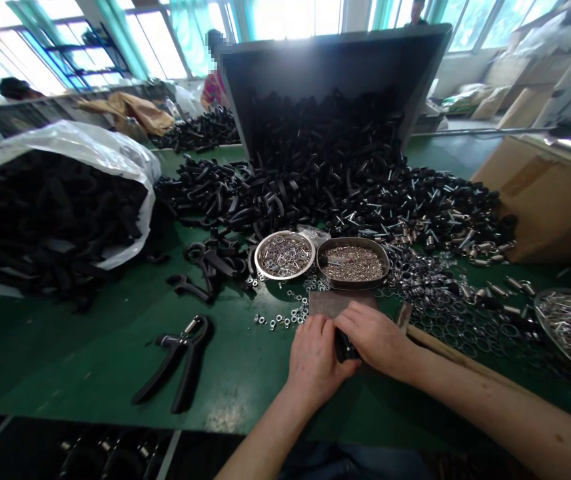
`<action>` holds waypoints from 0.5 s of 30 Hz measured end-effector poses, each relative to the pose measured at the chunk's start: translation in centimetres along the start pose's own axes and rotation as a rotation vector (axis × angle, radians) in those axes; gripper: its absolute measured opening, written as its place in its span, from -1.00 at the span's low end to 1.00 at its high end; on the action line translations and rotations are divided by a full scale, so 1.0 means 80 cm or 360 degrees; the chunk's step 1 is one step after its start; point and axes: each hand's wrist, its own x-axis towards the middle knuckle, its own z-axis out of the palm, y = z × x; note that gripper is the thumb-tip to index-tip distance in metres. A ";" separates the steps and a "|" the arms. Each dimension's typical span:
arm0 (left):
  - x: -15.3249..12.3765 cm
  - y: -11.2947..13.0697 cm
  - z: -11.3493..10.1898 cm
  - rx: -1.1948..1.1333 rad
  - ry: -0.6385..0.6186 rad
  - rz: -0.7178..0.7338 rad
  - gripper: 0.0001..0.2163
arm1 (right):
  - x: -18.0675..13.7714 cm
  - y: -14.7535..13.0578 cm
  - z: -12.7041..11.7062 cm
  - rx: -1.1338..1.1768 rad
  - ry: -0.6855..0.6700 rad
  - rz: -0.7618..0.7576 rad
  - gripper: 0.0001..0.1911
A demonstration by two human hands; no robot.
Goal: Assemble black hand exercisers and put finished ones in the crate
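Low over a flat metal plate [330,303], my left hand [318,360] and my right hand [376,337] close together around a black plastic part [346,347]. Its shape is mostly covered by my fingers, though it resembles the handles piled nearby. My left thumb lies along its near end, while the right fingers curl over its far side. To the left, an assembled hand grip strengthener [185,360] with a metal spring lies on the green table [245,387]. Small metal nuts [282,320] are scattered just beyond my left hand.
A round bowl of rings [285,256] and an oval tin of small metal pieces [352,263] stand beyond the plate. A hammer [458,353] lies beside my right forearm. Black handles spill from a grey bin [335,60]; a plastic bag [150,173] and cardboard box [555,200] flank them.
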 end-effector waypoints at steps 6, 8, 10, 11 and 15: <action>-0.002 -0.001 -0.003 -0.0042 -0.0048 0.0110 -0.35 | 0.025 0.054 -0.048 -0.0180 -0.0165 0.0437 -0.87; -0.001 0.000 -0.006 0.0021 -0.0086 0.0144 -0.38 | 0.045 0.083 -0.062 -0.0420 -0.0197 0.0659 -0.86; 0.000 0.002 -0.009 0.0103 -0.0104 0.0175 -0.40 | 0.063 0.107 -0.066 -0.0520 -0.0238 0.0786 -0.87; 0.000 0.003 -0.011 0.0144 -0.0107 0.0188 -0.40 | 0.070 0.115 -0.064 -0.0525 -0.0259 0.0815 -0.88; 0.001 0.005 -0.015 0.0244 -0.0129 0.0231 -0.37 | 0.084 0.130 -0.053 -0.0494 -0.0297 0.0883 -0.93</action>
